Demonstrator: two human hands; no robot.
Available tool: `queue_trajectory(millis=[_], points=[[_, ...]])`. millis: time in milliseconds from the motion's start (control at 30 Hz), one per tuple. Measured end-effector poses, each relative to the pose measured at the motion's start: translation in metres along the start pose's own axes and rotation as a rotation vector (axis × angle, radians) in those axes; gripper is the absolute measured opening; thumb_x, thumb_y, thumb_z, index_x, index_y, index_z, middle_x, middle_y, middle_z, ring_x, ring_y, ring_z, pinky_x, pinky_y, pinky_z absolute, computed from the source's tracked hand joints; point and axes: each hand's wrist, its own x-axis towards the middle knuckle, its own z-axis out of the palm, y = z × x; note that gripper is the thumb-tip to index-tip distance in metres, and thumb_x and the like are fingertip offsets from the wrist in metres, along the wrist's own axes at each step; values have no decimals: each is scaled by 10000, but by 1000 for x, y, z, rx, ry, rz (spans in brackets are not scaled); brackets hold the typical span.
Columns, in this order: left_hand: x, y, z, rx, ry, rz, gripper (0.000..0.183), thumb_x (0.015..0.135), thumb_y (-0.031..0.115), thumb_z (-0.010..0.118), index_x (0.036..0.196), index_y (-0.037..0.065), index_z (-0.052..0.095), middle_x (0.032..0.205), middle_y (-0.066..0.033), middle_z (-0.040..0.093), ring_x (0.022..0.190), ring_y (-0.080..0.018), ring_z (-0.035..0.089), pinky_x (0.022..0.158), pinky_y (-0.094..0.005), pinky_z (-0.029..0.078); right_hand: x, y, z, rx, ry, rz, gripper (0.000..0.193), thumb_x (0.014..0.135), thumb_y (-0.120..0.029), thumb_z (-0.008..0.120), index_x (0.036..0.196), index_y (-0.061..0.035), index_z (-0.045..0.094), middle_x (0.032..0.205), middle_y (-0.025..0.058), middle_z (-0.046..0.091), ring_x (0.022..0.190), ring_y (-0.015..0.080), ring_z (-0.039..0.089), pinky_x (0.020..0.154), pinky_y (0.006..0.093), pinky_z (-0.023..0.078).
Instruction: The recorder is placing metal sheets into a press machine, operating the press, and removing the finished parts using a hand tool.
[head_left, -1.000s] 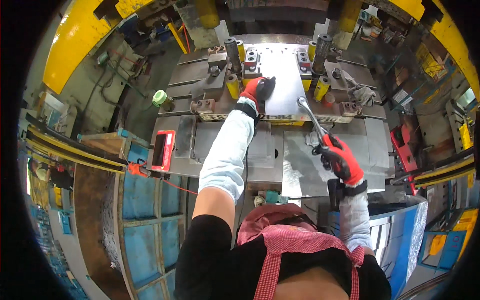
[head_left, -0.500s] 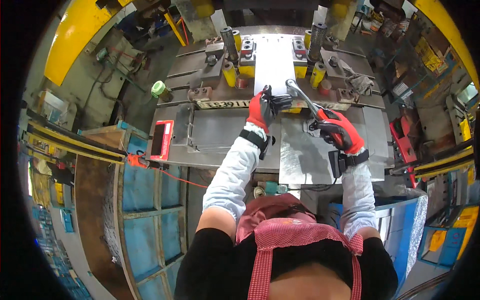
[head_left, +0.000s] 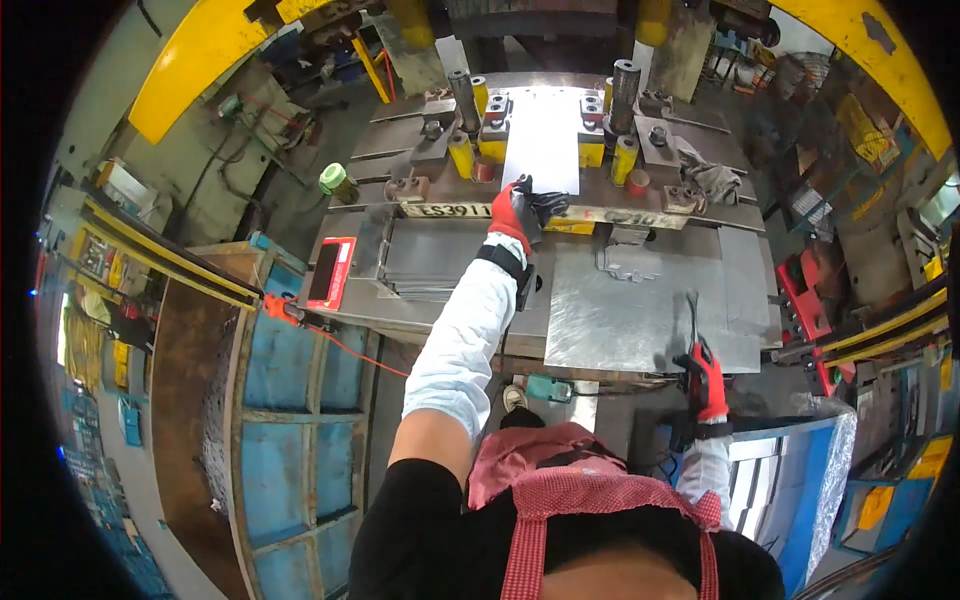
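Fingers of our left hand (head_left: 517,212) pinched the near edge of the metal sheet (head_left: 541,140) in the press die (head_left: 470,150); our right hand (head_left: 705,380) gripped a hooked rod (head_left: 692,318) at the counter's (head_left: 640,320) near-right edge. Misseated, we judged, it could jam or cut us.

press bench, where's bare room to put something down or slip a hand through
The flat steel sheet on the bench, between the left hand and the right hand holding a hooked rod, lies mostly bare. It is crowded around the die, with yellow blocks and posts, and at the sheet stack.
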Motion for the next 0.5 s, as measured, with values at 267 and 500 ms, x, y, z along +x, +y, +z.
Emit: queue_trajectory(millis=[267,500], points=[[0,2,3,94,97,-32,313,868,213,405,1064,-26,452,914,-219,582,729,-345,607,659,-407,531,-18,12,-17,-24,-14,104,117,766,-202,546,777,-90,514,583,16,431,438,122,425,416,246,353],[-6,-1,15,134,134,30,295,869,182,404,1072,-26,456,889,-184,599,716,-317,616,617,-381,546,-13,16,-26,39,-50,165,136,718,-153,564,810,-104,476,590,-6,408,446,110,403,423,247,355]])
